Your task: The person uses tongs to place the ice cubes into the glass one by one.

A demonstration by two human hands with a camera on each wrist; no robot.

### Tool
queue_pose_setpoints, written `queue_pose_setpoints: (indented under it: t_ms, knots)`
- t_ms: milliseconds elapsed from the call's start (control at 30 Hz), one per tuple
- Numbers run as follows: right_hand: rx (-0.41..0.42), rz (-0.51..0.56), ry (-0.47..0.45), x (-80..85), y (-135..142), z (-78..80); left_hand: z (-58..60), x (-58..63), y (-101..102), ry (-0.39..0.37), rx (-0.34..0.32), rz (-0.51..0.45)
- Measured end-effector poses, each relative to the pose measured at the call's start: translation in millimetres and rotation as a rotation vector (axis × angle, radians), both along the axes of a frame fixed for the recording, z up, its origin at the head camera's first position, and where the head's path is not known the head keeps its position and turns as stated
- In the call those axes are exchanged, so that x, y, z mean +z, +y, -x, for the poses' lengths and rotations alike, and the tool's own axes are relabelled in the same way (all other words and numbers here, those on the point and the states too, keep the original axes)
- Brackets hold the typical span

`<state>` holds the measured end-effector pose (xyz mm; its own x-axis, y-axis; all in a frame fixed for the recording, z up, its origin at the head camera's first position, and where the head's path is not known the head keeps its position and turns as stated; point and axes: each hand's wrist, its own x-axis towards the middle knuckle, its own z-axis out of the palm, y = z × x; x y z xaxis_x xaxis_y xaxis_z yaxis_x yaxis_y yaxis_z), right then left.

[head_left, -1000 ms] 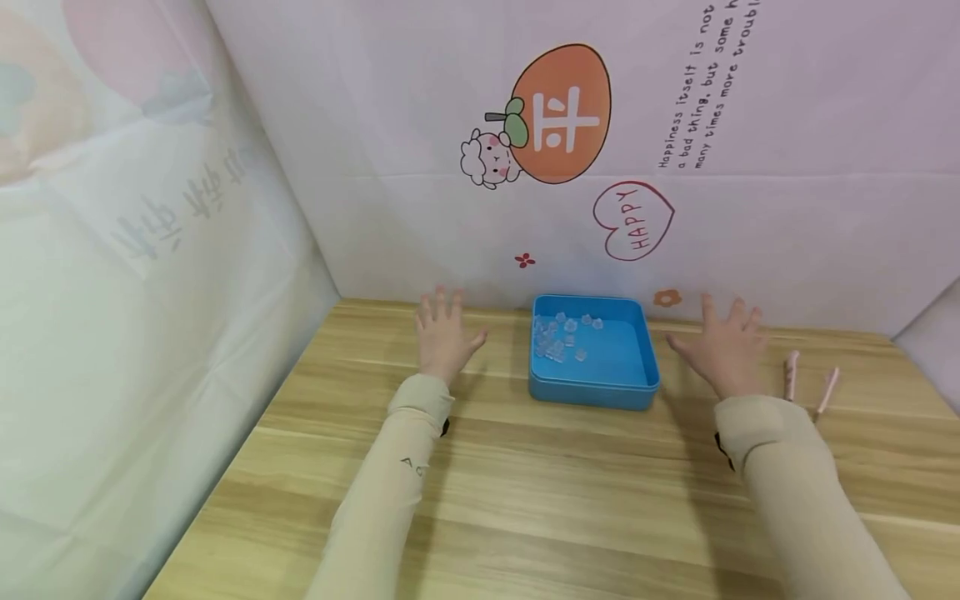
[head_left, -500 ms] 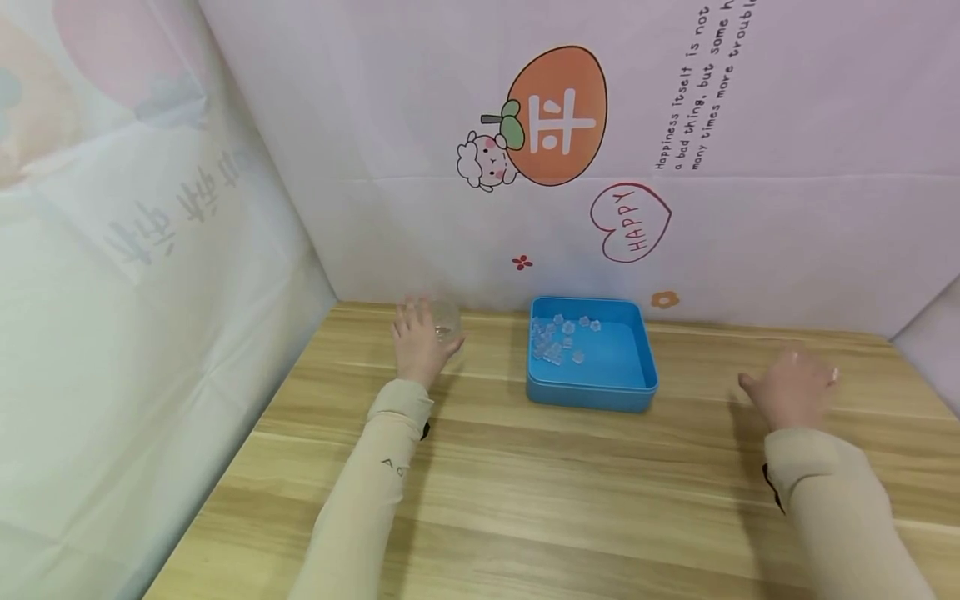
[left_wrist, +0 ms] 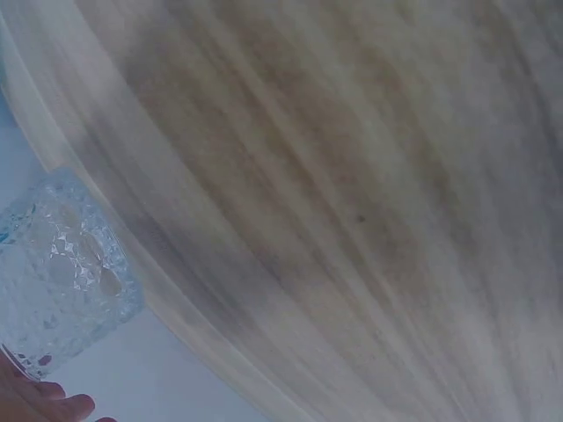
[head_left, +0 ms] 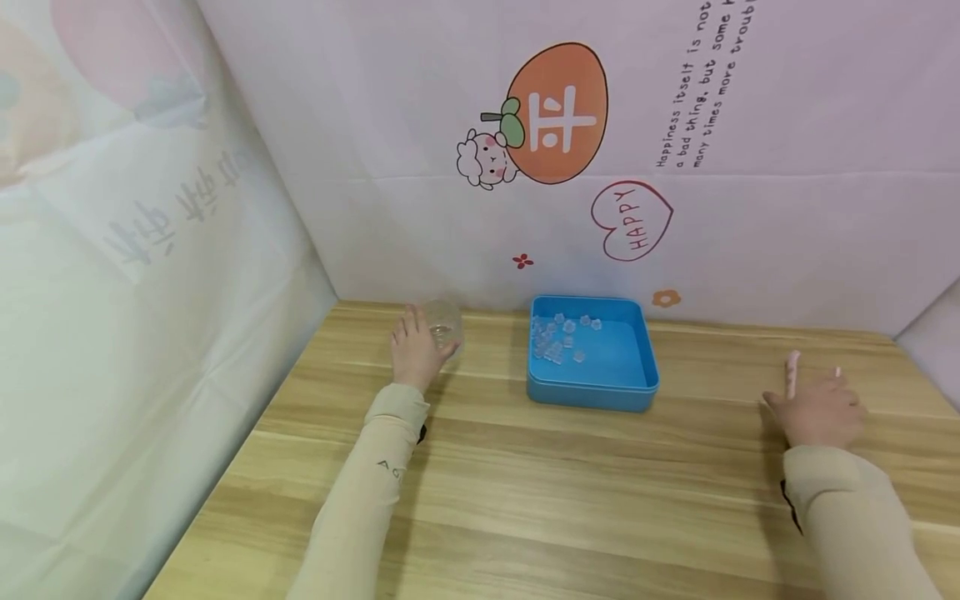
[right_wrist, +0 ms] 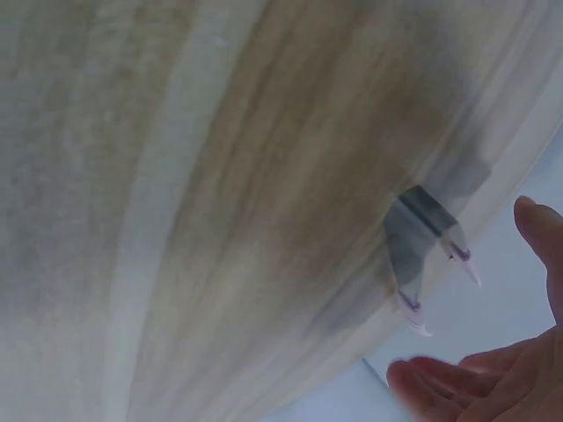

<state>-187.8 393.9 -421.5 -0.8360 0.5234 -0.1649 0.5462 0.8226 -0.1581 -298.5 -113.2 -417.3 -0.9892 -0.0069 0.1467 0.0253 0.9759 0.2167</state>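
In the head view my left hand (head_left: pixel 416 354) is at the left back of the table, thumb and fingers round the side of a clear glass (head_left: pixel 444 323). The left wrist view shows the faceted wall of this glass (left_wrist: pixel 66 264), with fingertips (left_wrist: pixel 75 406) at its rim. Over at the right, my right hand (head_left: pixel 821 412) hovers over a pair of tongs (head_left: pixel 792 371) and hides most of them. Their grey metal bend and pale pink tips show in the right wrist view, where thumb and fingers (right_wrist: pixel 431 387) are spread apart beside them.
Between the hands stands a shallow blue box (head_left: pixel 592 398), with several small clear flower-shaped pieces (head_left: pixel 551 346) mostly at its left side. A printed cloth (head_left: pixel 420 233) hangs along the back edge of the wooden table (head_left: pixel 555 500), another at the left.
The left hand has shifted left and come round the glass, which now shows beside it. From beside the blue box, the right hand has moved right and nearer, over the tongs.
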Motion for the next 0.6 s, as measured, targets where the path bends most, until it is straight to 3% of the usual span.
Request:
queue_pose_setpoints:
  t_ms: [300,600]
  knots:
    - [0.107,0.057,-0.047,-2.5,2.5,-4.4,4.1,-1.9,-4.0,-0.020,0.006,-0.033]
    - [0.035,0.058,-0.029,-6.1,2.0,-3.2,5.6,-1.5,-1.1,-0.039,0.016,-0.068]
